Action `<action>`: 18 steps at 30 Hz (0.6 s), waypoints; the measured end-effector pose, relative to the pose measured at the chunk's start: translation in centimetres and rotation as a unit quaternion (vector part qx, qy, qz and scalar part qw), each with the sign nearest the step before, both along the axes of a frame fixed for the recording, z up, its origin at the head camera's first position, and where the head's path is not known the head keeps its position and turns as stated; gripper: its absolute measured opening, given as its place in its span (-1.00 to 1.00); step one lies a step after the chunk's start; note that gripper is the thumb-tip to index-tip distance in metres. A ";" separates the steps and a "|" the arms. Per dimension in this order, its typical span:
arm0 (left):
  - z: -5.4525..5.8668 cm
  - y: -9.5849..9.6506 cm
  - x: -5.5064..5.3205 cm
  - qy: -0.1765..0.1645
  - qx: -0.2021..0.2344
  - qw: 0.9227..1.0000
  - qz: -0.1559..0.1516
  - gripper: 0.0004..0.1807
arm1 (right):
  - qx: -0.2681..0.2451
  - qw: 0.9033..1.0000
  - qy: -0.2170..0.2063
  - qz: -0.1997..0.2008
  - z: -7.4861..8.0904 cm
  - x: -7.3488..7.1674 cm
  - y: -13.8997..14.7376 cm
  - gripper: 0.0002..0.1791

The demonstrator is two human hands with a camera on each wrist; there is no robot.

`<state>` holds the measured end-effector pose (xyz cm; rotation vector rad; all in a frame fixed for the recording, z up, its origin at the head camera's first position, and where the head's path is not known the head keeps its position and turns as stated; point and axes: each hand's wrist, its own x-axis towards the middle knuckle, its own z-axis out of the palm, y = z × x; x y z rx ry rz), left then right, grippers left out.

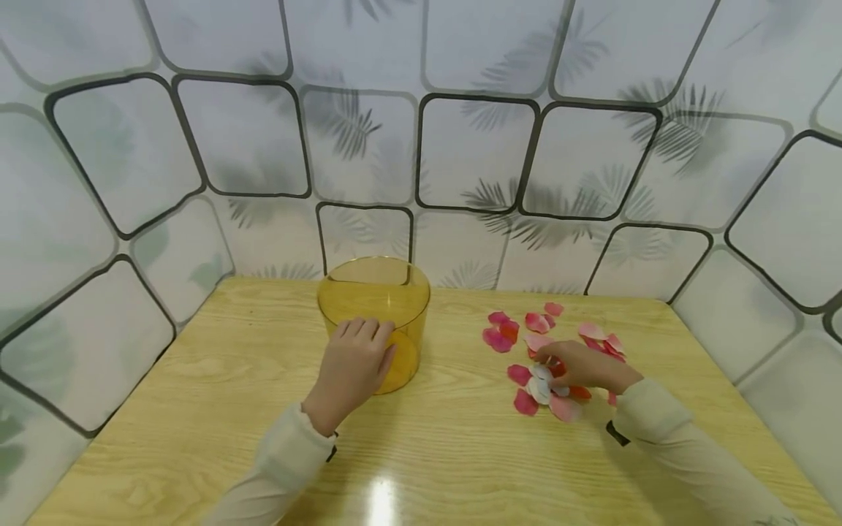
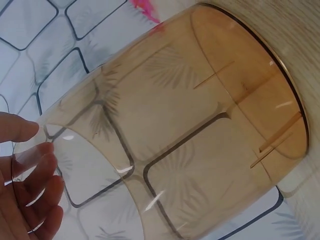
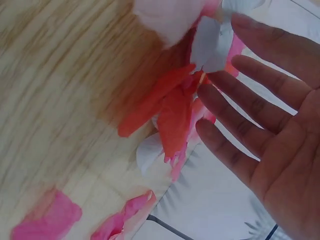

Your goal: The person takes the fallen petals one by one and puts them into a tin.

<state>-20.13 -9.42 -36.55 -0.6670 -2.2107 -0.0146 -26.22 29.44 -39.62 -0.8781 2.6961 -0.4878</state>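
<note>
Your left hand (image 1: pixel 355 361) grips the yellow tub (image 1: pixel 413 330), and your loosely spread right hand (image 1: pixel 587 365) seems to be gathering petals (image 1: pixel 538 389) beneath it, so pinch softly next.

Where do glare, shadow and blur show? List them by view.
Head view: white glare on the wooden tabletop near the bottom edge, a soft shadow beside the right sleeve; left wrist view: pale streaks of reflected light on the amber container; right wrist view: soft focus, the pink petals at lower left blurred.
</note>
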 end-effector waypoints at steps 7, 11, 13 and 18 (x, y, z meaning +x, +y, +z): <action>-0.3 0.0 -0.2 0.008 0.004 1.000 -0.002 -0.76 | -0.006 1.000 -0.008 -0.007 0.0 -0.1 -0.2 -0.61; -0.3 0.1 -0.2 0.010 0.007 1.000 -0.005 -0.77 | -0.008 1.000 0.007 0.002 -0.1 -0.2 0.0 -0.71; -0.3 0.1 -0.3 0.009 0.008 1.000 -0.005 -0.77 | -0.001 1.000 0.011 0.005 0.0 -0.4 0.1 -0.75; -0.5 0.0 -0.3 0.004 0.008 1.000 -0.001 -0.78 | 0.013 1.000 0.005 0.008 0.7 -0.5 0.2 -0.90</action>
